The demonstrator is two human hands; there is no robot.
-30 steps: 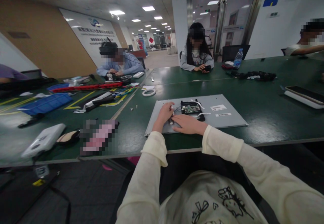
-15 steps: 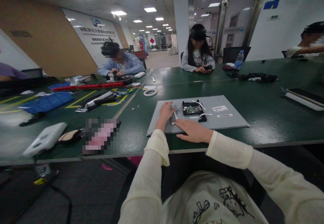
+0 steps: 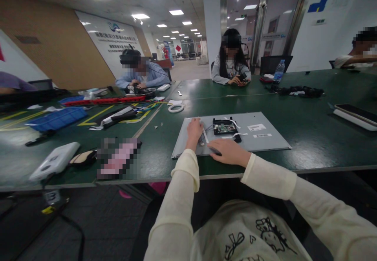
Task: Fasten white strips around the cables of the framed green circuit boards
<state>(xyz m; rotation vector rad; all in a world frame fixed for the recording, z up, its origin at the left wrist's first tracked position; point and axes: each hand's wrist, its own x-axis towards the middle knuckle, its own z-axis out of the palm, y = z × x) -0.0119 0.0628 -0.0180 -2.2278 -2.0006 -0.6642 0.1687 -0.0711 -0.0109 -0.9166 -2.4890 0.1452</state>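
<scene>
A flat grey panel (image 3: 277, 142) lies on the green table in front of me. On it is a black frame with a green circuit board (image 3: 225, 127), with thin wires running left from it. My left hand (image 3: 194, 133) rests on the panel's left part, fingers bent and a little apart, by the upper end of a white tape strip (image 3: 205, 136). Beside the strip's lower end, my right hand (image 3: 229, 151) lies over the panel's front edge with its thumb apart from the fingers. A dark gap shows between them. A small round piece (image 3: 201, 143) sits between the hands.
A white tape roll (image 3: 176, 108) lies beyond the panel. To the left are a blue tray (image 3: 57, 118), a white device (image 3: 55, 160) and a pixelated pink item (image 3: 119, 158). A phone-like slab (image 3: 356, 116) is far right. Two people sit across the table.
My right hand has shifted slightly right and its flat fingers have bent, with the thumb now apart. My left hand's fingers have drawn in a little. The camera view has moved slightly.
</scene>
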